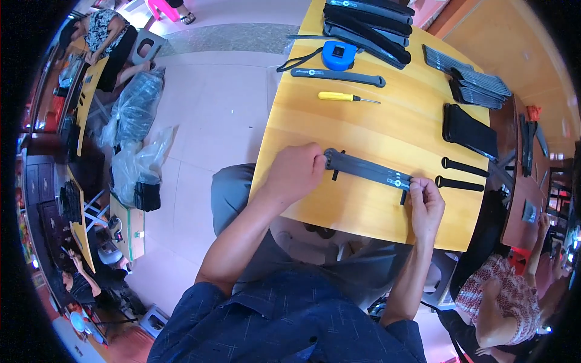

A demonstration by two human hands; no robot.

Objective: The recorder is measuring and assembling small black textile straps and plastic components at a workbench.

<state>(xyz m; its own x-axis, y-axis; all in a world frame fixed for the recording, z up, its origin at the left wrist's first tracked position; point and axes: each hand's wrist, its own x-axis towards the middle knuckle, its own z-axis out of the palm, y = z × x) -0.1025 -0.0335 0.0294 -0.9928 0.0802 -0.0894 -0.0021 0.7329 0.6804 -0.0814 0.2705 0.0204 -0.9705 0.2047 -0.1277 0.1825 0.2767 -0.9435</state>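
Note:
A flat bundle of dark grey straps (366, 169) with white print and rounded ends lies slantwise near the table's front edge. My left hand (295, 172) is closed at its left end, the fingertips partly hidden. At the other end, my right hand (427, 204) pinches the bundle between thumb and fingers. Short black ends of ties poke out from under the bundle near both ends. To the right of it lie two loose black cable ties (465, 167), each with a slotted head.
Beyond the bundle lie a yellow screwdriver (339, 97), a single grey strap (339, 77) and a blue tape measure (338, 55). Strap piles (369, 27) occupy the far end; black ties (469, 130) are stacked at the right edge. People sit at other tables on both sides.

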